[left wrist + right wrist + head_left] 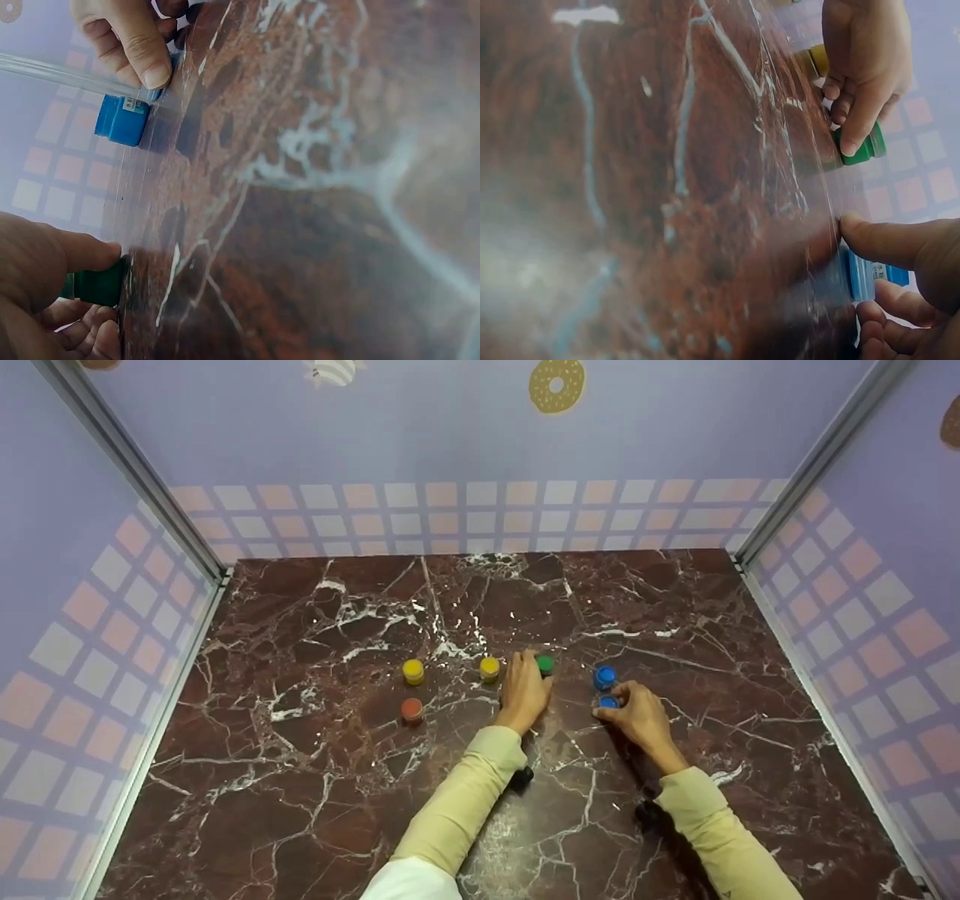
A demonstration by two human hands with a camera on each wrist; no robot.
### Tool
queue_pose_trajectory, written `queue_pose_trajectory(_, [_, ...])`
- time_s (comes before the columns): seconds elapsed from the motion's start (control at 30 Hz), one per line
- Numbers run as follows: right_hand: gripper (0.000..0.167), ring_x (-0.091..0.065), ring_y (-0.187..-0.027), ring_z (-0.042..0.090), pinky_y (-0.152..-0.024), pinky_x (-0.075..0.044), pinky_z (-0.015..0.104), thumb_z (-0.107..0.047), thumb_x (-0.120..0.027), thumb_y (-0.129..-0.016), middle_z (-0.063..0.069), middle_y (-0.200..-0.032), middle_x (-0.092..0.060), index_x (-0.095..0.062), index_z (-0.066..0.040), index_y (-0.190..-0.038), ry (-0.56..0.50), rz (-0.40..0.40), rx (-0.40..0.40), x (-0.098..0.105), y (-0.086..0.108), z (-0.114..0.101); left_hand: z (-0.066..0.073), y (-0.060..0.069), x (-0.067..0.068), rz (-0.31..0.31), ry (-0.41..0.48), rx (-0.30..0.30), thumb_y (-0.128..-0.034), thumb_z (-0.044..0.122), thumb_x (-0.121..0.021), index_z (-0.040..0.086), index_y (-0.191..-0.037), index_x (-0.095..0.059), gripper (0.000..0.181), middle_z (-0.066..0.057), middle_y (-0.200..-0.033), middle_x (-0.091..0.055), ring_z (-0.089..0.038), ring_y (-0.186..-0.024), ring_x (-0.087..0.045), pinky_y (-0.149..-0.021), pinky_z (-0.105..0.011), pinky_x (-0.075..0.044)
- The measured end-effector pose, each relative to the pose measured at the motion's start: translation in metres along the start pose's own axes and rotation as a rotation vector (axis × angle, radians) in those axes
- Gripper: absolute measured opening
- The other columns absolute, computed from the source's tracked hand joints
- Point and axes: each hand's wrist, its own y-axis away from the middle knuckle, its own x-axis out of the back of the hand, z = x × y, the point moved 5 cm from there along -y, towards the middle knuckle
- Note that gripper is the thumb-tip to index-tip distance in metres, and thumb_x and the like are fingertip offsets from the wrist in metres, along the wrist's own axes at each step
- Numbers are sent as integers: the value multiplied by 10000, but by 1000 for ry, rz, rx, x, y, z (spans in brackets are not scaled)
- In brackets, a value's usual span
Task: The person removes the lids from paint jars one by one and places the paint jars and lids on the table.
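Observation:
My left hand [525,690] holds a small green jar [544,665] on the table, thumb on one side and fingers on the other. With thumb and fingers, my right hand [641,718] pinches a low, round blue lid [607,702] at the table surface. Just behind the lid stands a small blue jar [604,678], upright; in the left wrist view this blue jar [124,120] shows a narrower neck and a pale label. In the right wrist view the lid [861,274] sits between thumb and curled fingers, much lower than the green jar [866,146].
A yellow jar [489,670] stands just left of my left hand. Farther left are another yellow jar [413,672] and a red-orange jar [412,710] in front of it. Patterned panels [480,517] enclose the dark marbled table [315,795] at the back and sides.

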Motion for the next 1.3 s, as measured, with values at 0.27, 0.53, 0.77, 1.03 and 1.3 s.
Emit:
queue_pose_trajectory(0.27, [476,-647,-869,362,-794,-500,558,-283,-897,-801,169,-949,-681,-653,28,-1066,13,-20,1,0,-1,-2,-2,-1,2,2,14,-2,-894,174,-811,-12,-1223,-629,420,-161,-1143,-615,-327,-1080,-627,-933,-424,-519])
queue_pose_trajectory(0.53, [476,-643,-852,354,-782,-507,554,-287,-891,-810,166,-937,-676,-671,42,-1075,14,-40,6,-2,-1,-6,-3,0,6,22,12,-22,-877,163,-828,-25,-1169,-639,395,-166,-1116,-621,-333,-1072,-630,-950,-414,-515])
queue_pose_trajectory(0.77, [453,-633,-823,338,-759,-500,540,-285,-893,-804,146,-902,-670,-683,39,-1043,14,-41,17,-3,-2,-7,-2,3,9,36,-18,-58,-859,140,-837,-48,-1118,-645,374,-173,-1073,-626,-336,-1052,-629,-956,-412,-508])
queue_pose_trajectory(1.03, [451,-629,-816,330,-754,-499,533,-293,-893,-803,127,-876,-659,-681,32,-1032,27,-44,20,-2,-2,-6,-2,10,12,19,-30,-61,-837,129,-853,-62,-1113,-645,395,-178,-1059,-631,-346,-1018,-649,-933,-426,-527])
queue_pose_trajectory(1.3, [452,-622,-803,327,-727,-498,512,-298,-881,-817,133,-882,-660,-678,34,-1046,36,-53,18,1,-1,-5,-2,26,13,-44,5,-73,-812,92,-853,-35,-1078,-656,355,-156,-1065,-626,-332,-1027,-640,-922,-418,-530])
